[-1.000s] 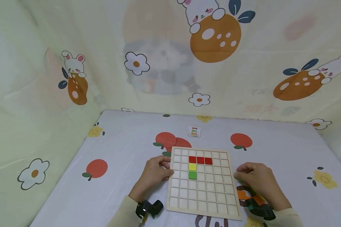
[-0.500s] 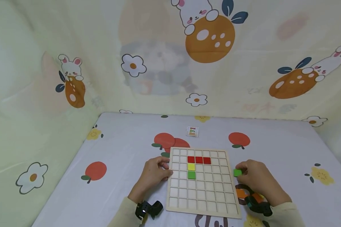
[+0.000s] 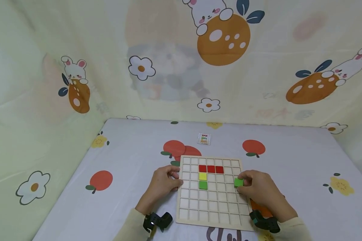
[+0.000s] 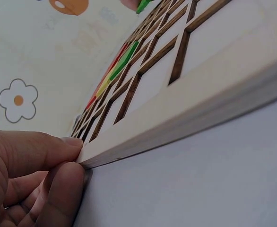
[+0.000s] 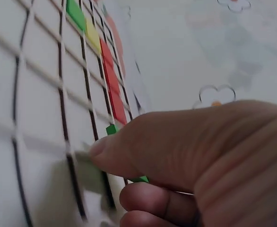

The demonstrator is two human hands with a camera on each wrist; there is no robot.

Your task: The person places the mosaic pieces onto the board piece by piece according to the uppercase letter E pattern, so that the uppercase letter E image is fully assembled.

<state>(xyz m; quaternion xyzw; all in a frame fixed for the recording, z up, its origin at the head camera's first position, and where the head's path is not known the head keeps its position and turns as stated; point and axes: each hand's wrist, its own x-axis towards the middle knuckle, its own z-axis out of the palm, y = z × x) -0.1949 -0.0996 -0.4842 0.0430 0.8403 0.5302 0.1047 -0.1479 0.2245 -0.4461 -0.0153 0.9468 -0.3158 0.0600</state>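
Grid board (image 4: 200, 100) is pale wood with square cells.

at the 9 o'clock side of the wooden board (image 3: 215, 207), the left hand (image 3: 162, 182) holds its rim; toward 3 o'clock, the right hand (image 3: 258, 187) pinches a green block (image 3: 238, 182) over it. three red tiles (image 3: 210, 168) lie near 12 o'clock, and a small printed card (image 3: 204, 138) rests beyond.

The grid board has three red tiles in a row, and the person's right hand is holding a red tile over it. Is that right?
Not quite. The held tile is green, not red, as the head view shows. The rest stands: the right hand holds it over the grid board, which has three red tiles in a row.
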